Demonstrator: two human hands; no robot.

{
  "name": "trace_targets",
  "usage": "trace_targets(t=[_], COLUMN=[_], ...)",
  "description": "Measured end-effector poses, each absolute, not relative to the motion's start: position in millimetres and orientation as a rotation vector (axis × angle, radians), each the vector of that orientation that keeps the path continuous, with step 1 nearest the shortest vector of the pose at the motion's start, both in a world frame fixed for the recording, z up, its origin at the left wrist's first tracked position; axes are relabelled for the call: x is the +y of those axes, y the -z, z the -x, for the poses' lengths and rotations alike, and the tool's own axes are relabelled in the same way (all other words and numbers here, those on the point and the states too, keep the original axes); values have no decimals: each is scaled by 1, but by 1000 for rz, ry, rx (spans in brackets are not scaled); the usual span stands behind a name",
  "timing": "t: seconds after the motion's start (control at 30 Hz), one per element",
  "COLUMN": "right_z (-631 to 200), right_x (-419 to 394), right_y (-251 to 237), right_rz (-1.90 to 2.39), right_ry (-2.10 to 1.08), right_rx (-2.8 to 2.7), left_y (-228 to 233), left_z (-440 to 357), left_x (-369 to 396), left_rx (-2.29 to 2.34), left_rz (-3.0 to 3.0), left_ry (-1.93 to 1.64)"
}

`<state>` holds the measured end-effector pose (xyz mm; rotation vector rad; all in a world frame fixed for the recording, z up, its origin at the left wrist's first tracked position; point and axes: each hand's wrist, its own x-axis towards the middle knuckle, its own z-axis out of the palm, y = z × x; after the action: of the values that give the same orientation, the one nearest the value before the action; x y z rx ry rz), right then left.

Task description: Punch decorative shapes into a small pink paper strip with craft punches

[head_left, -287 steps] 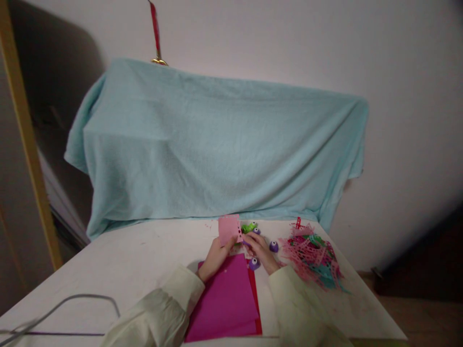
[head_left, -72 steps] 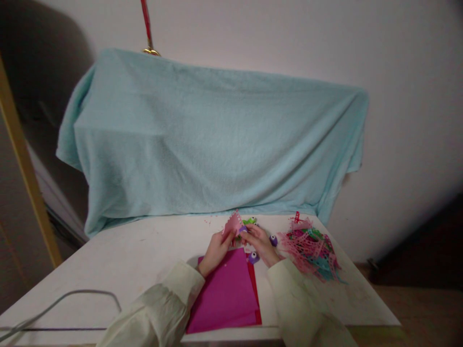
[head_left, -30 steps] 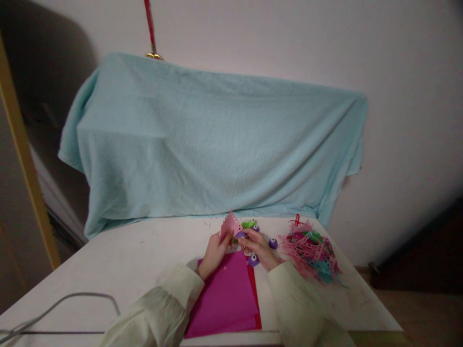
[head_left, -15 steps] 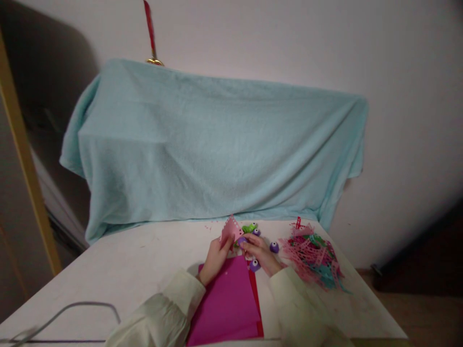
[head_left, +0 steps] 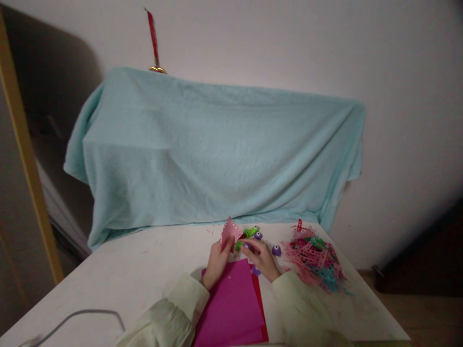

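My left hand pinches a piece of pink paper with small punched holes along its edges, tilted up off the table. My right hand is closed on a small purple object close to the paper's right side; its kind is too blurred to tell. Just behind my right fingers lie a green piece with an eye on it and a purple piece with an eye. Another purple eyed piece rests right of that hand. Part of one more purple piece shows under the hand.
Magenta sheets lie over red ones in front of me. On the right is a heap of pink, red, green and blue punched strips. A grey cable curves at the front left. A light blue blanket hangs behind the table.
My right hand has drawn slightly down, and the purple object in it shows less. The pink paper has turned a little. The whole view has shifted slightly.
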<state>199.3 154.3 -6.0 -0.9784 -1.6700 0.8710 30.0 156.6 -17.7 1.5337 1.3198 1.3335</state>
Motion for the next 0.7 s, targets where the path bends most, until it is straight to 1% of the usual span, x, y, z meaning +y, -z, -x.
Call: trace_targets(t=[0.27,0.4,0.57,0.7], right_z=[-193,-192,-192,-203], right_x=[157,158,152,154], right_y=[22,22,10,3], right_rz=[997,948,939,1072], right_ry=[-751,-728,-684,-473], right_rx=[-1866,-1895,-1784,-1601], left_y=[17,14,17,22], left_z=[-31,-31,-28,-25], left_x=[157,157,160,164], left_rx=[1284,1284,1289,1320], left_rz=[-1536,-1513,-1496,-1477], left_ry=[-1343,-1362,-1396,-1439])
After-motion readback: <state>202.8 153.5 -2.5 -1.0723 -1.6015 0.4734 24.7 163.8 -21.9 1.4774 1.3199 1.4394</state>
